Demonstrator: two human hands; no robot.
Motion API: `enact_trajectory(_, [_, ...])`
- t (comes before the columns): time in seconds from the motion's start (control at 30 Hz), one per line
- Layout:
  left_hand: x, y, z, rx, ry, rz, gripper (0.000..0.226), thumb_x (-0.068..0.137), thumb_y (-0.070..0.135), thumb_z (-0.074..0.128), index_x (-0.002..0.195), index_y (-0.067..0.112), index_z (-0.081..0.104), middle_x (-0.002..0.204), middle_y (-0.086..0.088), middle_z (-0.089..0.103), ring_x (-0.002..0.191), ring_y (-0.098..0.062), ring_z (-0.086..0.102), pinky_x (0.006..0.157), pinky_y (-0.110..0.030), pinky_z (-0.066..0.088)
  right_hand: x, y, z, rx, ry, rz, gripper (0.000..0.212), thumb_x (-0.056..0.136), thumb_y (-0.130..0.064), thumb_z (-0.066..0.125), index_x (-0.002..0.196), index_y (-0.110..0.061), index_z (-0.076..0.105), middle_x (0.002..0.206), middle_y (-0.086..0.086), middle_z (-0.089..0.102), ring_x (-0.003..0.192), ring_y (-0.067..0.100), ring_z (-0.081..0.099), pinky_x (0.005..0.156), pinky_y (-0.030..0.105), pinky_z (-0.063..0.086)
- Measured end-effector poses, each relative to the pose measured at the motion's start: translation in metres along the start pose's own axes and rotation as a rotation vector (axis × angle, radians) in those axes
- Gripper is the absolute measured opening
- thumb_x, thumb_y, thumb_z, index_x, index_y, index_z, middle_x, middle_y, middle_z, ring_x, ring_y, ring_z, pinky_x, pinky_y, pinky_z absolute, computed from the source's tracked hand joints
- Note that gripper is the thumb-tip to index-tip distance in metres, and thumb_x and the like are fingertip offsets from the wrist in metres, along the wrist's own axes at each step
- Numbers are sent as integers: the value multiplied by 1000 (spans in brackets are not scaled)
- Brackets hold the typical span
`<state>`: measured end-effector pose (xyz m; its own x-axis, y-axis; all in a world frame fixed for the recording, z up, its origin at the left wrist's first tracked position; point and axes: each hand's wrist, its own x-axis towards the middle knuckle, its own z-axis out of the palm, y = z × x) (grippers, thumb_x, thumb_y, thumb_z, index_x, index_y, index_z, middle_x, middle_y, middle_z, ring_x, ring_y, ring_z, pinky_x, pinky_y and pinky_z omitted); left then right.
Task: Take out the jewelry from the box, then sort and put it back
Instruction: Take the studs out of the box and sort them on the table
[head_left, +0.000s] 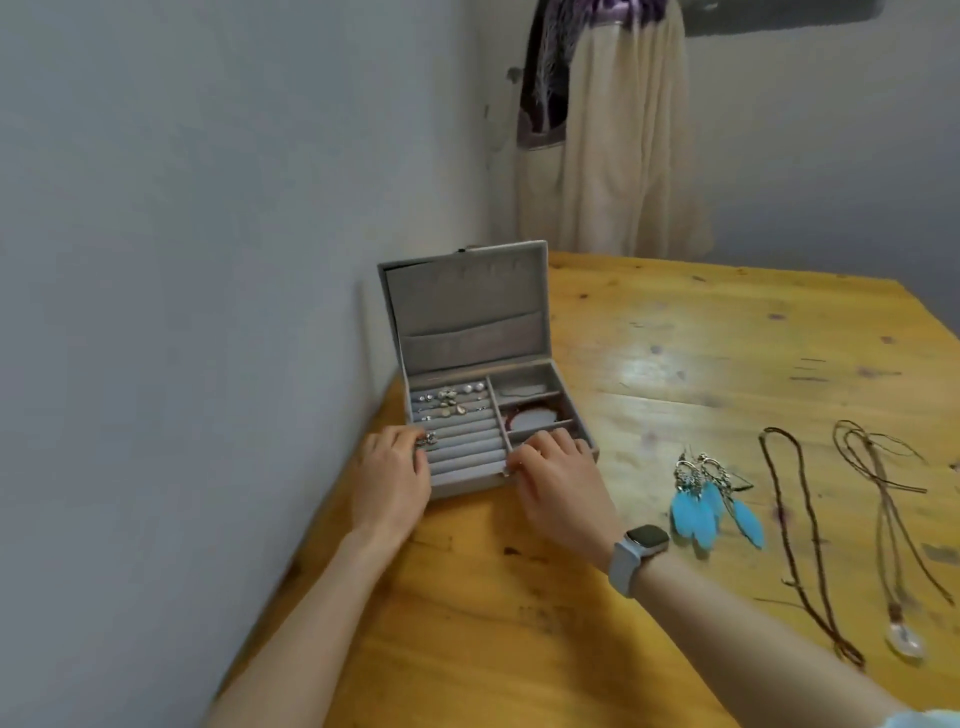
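Jewelry box (470, 332) open; left hand (392, 480) pinches ring (428, 440), right hand (558, 480) curled

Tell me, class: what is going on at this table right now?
A person is sorting jewelry at an open grey jewelry box on a wooden table. The left hand pinches a small silver piece at the ring rolls; the right hand rests curled on the box's front edge. Earrings sit in the upper rolls. Blue feather earrings and two cord necklaces lie out on the table.
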<state>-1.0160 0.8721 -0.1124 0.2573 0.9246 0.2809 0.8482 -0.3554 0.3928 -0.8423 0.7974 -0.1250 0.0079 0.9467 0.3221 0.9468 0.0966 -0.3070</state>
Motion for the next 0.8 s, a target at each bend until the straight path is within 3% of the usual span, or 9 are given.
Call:
enact_trajectory(0.2, [39, 1, 12, 205, 82, 123, 29, 84, 0, 54, 111, 6, 64, 110, -10, 64, 99, -31, 51, 79, -41, 40, 7, 7, 0, 89, -26, -36, 28, 81, -27, 35, 82, -19, 61, 83, -4, 59, 81, 16, 49, 69, 24, 36])
enact_trajectory(0.33, [54, 5, 18, 346, 12, 136, 42, 90, 2, 41, 131, 14, 47, 129, -4, 54, 117, -26, 39, 90, -37, 33, 9, 10, 2, 128, -43, -60, 28, 80, -27, 36, 81, -17, 62, 82, -3, 59, 80, 17, 51, 68, 28, 43])
enact_trajectory(0.43, [55, 2, 20, 361, -3, 77, 43, 93, 6, 36, 134, 17, 43, 135, -1, 49, 121, -25, 33, 92, -35, 28, 11, 11, 1, 152, -32, -86, 25, 79, -26, 39, 78, -16, 62, 77, -3, 59, 74, 15, 50, 64, 25, 42])
enact_trajectory(0.67, [58, -9, 15, 289, 51, 113, 29, 93, 15, 48, 117, 25, 62, 114, 5, 65, 105, -21, 42, 77, -32, 18, 20, 12, -1, 191, -33, -148, 24, 78, -24, 40, 69, -15, 59, 65, -3, 58, 59, 12, 50, 50, 26, 44])
enact_trajectory(0.8, [59, -9, 10, 276, 41, 115, 28, 92, 16, 51, 116, 24, 62, 111, 3, 67, 105, -20, 44, 78, -32, 19, 50, 8, 1, 218, 34, -98, 23, 84, -23, 42, 84, -14, 64, 78, -1, 61, 71, 12, 55, 58, 21, 43])
